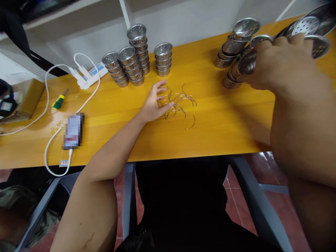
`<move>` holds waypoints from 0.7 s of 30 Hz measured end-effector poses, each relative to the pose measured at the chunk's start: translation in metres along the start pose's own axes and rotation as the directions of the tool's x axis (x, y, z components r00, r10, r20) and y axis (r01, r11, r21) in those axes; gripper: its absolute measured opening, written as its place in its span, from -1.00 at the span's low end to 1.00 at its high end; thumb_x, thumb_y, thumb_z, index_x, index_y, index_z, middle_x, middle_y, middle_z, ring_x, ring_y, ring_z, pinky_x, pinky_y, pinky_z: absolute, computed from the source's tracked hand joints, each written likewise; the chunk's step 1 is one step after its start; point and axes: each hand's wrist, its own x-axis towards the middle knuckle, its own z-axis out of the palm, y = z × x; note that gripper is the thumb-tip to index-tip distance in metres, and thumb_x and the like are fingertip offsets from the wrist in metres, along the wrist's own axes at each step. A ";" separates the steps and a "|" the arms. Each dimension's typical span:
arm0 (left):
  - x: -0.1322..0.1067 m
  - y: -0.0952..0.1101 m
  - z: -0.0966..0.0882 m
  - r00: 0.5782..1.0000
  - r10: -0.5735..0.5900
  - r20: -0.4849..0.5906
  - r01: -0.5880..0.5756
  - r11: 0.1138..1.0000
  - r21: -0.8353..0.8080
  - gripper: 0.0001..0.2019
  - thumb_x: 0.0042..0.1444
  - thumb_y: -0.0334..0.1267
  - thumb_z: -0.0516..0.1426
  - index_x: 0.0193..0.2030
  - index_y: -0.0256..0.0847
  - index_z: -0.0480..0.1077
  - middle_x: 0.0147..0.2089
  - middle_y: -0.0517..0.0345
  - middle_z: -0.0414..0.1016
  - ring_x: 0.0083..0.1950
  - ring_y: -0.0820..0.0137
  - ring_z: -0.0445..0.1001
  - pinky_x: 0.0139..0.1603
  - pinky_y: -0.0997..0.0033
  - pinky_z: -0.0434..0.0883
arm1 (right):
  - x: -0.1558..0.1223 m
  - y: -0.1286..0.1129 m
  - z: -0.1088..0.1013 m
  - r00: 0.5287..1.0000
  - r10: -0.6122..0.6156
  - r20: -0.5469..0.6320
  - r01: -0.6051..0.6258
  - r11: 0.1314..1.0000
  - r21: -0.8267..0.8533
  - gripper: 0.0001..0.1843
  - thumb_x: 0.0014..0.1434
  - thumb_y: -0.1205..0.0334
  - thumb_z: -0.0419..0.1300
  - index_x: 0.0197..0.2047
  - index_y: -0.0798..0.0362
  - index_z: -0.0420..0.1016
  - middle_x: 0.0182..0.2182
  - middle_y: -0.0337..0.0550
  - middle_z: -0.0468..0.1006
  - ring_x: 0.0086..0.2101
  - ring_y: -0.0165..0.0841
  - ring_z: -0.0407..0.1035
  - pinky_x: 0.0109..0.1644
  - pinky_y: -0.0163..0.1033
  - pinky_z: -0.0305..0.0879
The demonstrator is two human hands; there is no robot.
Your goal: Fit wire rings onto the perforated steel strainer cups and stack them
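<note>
- Bearing all the work, the yellow table (pixel 223 119) carries loose parts not far from its near edge; a sweep of a forearm could push them to the floor.
- Leaning stacks (pixel 231 52) of perforated cups at the right rest against one another; a tug among them could topple the lot, and round cups roll.
- Upright towers (pixel 136 52) of the same cups stand at the back; the tallest seems likeliest to fall if the table is jolted.
- Right hand (pixel 278 63) is clenched round a metal cup (pixel 246 64) just beside the leaning stacks; the view is blurred there, so the firmness of the grip cannot be told.
- Left hand (pixel 154 103) lies open, fingers spread, fingertips touching the wire rings (pixel 178 105).
- Wire rings sit tangled in a loose heap mid-table; lifting one could drag others along or flick them away.
- Charging cable (pixel 52 150) loops over the near edge by the phone (pixel 74 130); a snagging knee could pull the phone off.
</note>
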 end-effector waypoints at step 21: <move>0.003 0.016 -0.003 1.000 -0.016 -0.003 0.015 1.000 -0.019 -0.12 0.55 0.51 0.36 0.77 0.14 0.33 0.87 -0.23 0.37 0.72 -0.08 0.67 0.55 -0.20 0.86 | -0.009 -0.023 0.016 0.982 0.158 0.099 -0.158 0.987 -0.012 -0.68 0.78 0.05 0.37 0.36 0.01 0.85 0.37 0.45 0.83 0.31 0.30 0.78 0.15 0.17 0.59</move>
